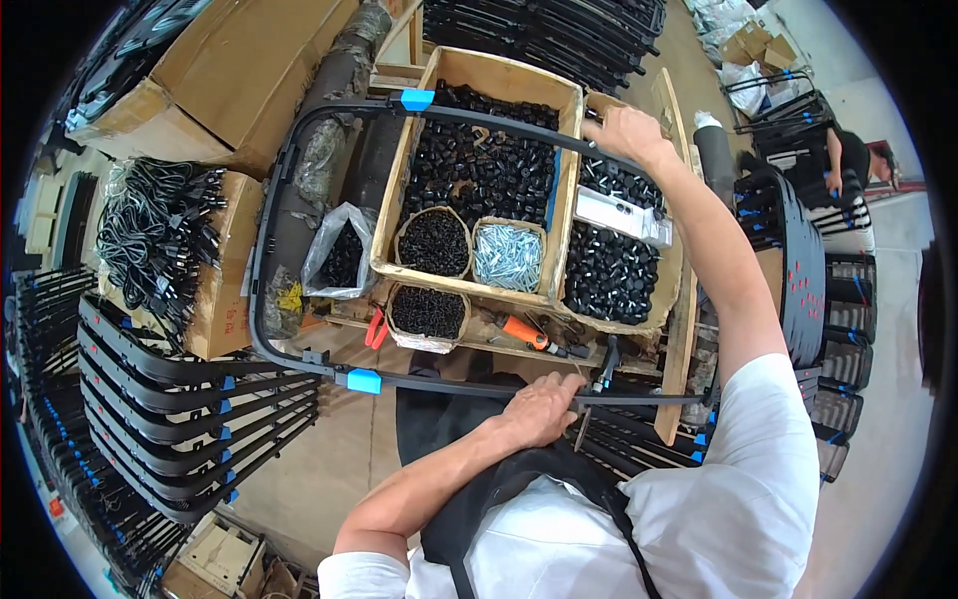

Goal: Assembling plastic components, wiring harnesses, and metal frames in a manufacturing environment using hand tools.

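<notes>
A large black rounded frame [469,384] with two blue clips lies across the wooden boxes. My left hand [544,409] is at its near bar, fingers bent over it. Stretched out to the far side, my right hand [631,135] has its fingers curled beside the frame's far bar, above the right-hand box. What its fingertips hold, if anything, is hidden. Beneath the frame, a wooden box [377,235] holds black caps [479,165], a tub of small black screws [432,243] and a tub of silver screws [508,255]. Black round-headed knobs [609,275] fill the right-hand box.
An orange-bodied screwdriver [526,331] and red-handled pliers [376,327] lie near the front edge. Coiled black cables [150,235] top a carton at left. Stacked black frames [150,399] stand at lower left. Another person [853,160] is at far right.
</notes>
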{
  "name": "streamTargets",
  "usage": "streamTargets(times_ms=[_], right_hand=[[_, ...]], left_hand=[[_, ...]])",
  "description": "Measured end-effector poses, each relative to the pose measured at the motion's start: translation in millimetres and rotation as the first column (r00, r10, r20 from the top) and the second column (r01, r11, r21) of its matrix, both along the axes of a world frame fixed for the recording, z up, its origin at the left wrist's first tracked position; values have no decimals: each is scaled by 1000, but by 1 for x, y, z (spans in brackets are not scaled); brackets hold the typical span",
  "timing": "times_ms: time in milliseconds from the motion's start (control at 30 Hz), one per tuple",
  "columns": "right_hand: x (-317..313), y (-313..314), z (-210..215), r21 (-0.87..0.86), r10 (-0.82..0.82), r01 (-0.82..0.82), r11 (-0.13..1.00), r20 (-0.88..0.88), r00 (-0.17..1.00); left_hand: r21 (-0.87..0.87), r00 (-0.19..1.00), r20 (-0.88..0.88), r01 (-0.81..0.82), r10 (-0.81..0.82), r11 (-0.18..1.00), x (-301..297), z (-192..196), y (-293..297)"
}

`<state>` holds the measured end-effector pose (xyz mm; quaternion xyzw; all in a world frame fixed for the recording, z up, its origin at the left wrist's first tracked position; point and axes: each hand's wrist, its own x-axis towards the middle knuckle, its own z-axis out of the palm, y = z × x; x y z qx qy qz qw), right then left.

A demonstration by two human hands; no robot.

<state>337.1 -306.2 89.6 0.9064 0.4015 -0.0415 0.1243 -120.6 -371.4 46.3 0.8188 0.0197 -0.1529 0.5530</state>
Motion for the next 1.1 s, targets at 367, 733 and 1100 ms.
streamTargets(times_ms=[367, 733, 1100], right_hand=[[-6, -3, 17, -108, 113, -104, 989, 71, 991], [-20, -10, 35, -70, 194, -188, 980, 77, 978], [-6, -4, 15, -72, 206, -197, 978, 147, 967]], left_hand=[[-81, 983, -161, 80, -93, 993, 4, 5, 8], [-45, 996, -52, -76, 74, 996, 6, -5, 6], [-161, 955, -223, 163, -197, 973, 9, -5, 11]])
